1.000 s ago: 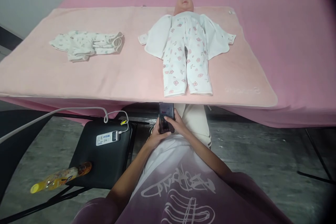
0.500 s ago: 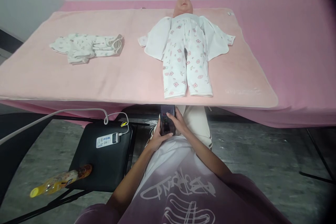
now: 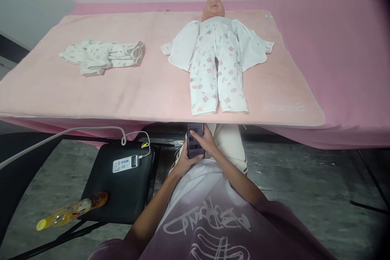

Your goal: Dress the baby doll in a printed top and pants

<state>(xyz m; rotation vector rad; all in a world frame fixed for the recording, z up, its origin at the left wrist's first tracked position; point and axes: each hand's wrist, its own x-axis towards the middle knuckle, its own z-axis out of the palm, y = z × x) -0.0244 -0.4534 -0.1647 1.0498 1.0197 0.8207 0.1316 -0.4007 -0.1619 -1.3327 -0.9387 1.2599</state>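
Low in my lap, just under the table edge, a dark smartphone (image 3: 195, 146) has its screen lit. My left hand (image 3: 185, 162) is wrapped round its lower left side. My right hand (image 3: 207, 141) grips the right side, with the thumb lying over the screen. Above them on the table lies a baby doll (image 3: 213, 7) on its back, its head toward the far side. White printed baby trousers (image 3: 217, 69) are spread over its body, and a white top (image 3: 184, 46) shows at both sides with its sleeves out.
Folded printed baby clothes (image 3: 102, 56) lie on the left of the pink mat (image 3: 146, 93). A black stool (image 3: 122, 195) at my left carries a cabled white power bank (image 3: 125, 164) and a bottle with a yellow cap (image 3: 73, 211). Pink cloth (image 3: 341, 61) covers the table.
The phone screen now shows a different picture, with rows of small tiles. My right thumb has moved slightly left across it. The doll and clothes lie as before.
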